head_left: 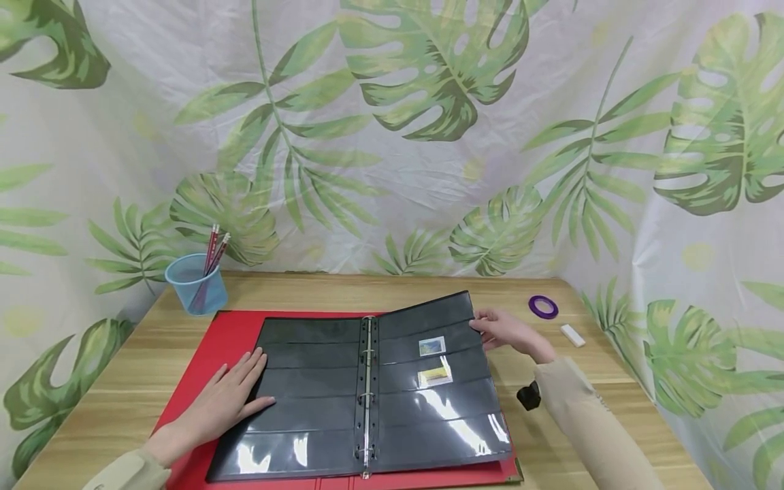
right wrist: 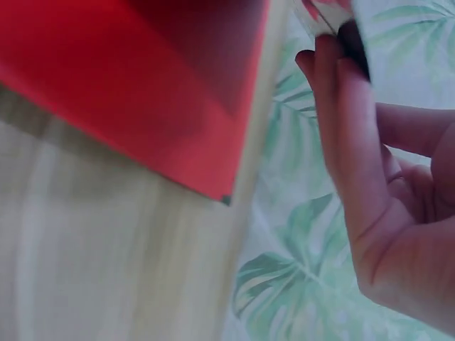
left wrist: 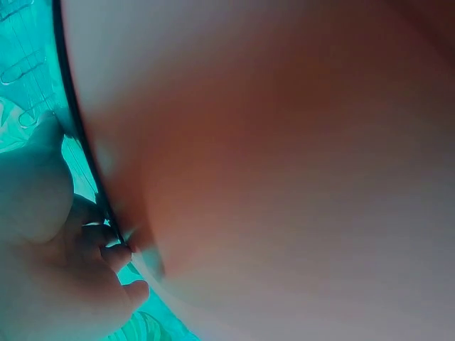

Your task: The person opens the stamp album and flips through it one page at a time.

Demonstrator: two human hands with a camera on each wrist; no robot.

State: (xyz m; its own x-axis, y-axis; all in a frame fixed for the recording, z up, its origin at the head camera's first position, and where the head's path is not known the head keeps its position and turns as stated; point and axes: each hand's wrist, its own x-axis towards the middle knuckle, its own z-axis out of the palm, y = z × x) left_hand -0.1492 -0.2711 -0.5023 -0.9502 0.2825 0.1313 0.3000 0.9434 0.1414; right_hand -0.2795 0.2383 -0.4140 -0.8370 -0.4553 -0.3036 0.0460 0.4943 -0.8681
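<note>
A red ring-binder stamp album (head_left: 211, 340) lies spread on the table, with black pocket pages on both sides of its metal rings (head_left: 367, 401). On the right page (head_left: 422, 422) are two stamps, a blue-green one (head_left: 432, 346) and a yellow one (head_left: 435, 373). My right hand (head_left: 505, 331) pinches that page's outer edge near the top, and the page is lifted off the red cover. My left hand (head_left: 223, 398) rests with extended fingers at the outer edge of the left page (head_left: 312, 381). The left wrist view is mostly blurred.
A blue pencil cup (head_left: 196, 286) with several pencils stands at the back left. To the right lie a purple ring (head_left: 543, 307), a white block like an eraser (head_left: 572, 335) and a small black object (head_left: 529, 396) beside my right sleeve. A leaf-patterned cloth (head_left: 404, 204) hangs behind.
</note>
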